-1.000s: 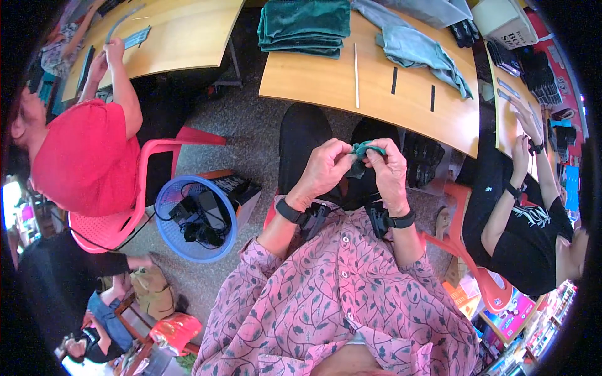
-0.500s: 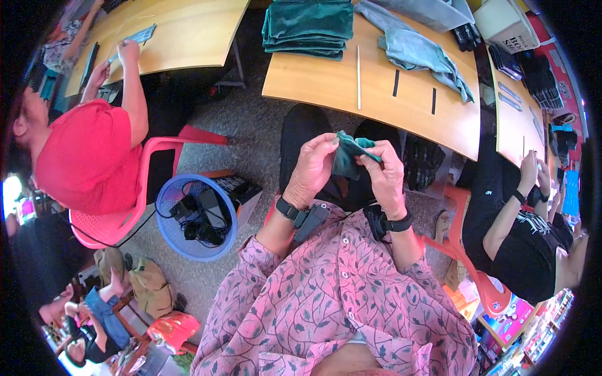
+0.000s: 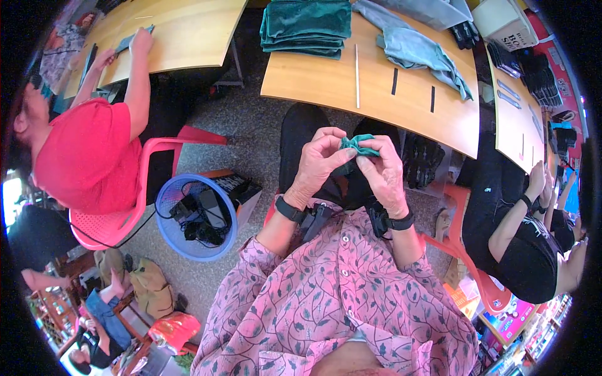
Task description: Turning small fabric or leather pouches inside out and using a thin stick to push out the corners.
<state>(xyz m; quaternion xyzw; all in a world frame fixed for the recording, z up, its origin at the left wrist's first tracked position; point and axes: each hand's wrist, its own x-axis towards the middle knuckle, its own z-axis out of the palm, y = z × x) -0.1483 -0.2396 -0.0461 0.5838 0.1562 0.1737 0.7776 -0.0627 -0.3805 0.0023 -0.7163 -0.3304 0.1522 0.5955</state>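
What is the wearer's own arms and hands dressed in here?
Both hands are bare, no gloves. The left hand and right hand each have a black band at the wrist. Pink sleeves with a dark leaf-and-vine print are pushed up the forearms.

Speckled grey floor (image 3: 251,125), curved wooden tables (image 3: 326,81), pink plastic chair (image 3: 150,156).

We get bright, even daylight, soft shadows, sharp centre; edges bend and go black, glare at nine o'clock.
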